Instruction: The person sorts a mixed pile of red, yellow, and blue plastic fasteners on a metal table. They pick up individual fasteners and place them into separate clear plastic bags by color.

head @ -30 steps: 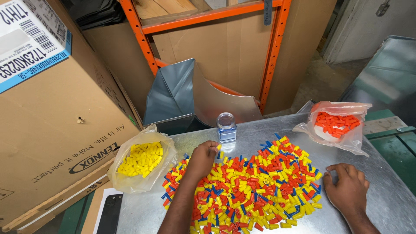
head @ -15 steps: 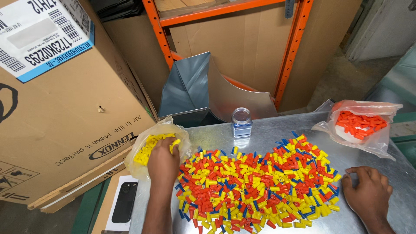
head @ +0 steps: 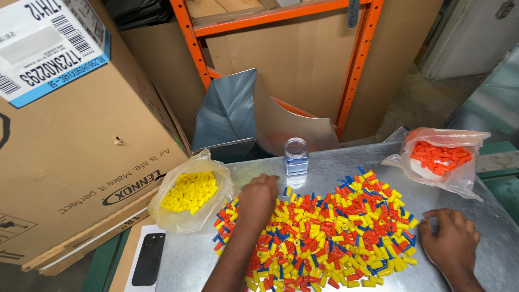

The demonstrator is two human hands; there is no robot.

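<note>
Hovering my left hand (head: pixel 258 199) over the wire-connector pile (head: pixel 319 232), fingers curled, grip contents unclear. Yellow-connector bag (head: pixel 189 197) sitting just left of pile. Picking yellows singly works best. Right hand (head: pixel 451 243) resting loosely open, empty, right of pile.

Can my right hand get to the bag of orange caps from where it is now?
Probably yes. The right hand rests flat on the metal table at the pile's right edge, and the bag of orange caps lies just beyond it with only bare tabletop between them.
</note>
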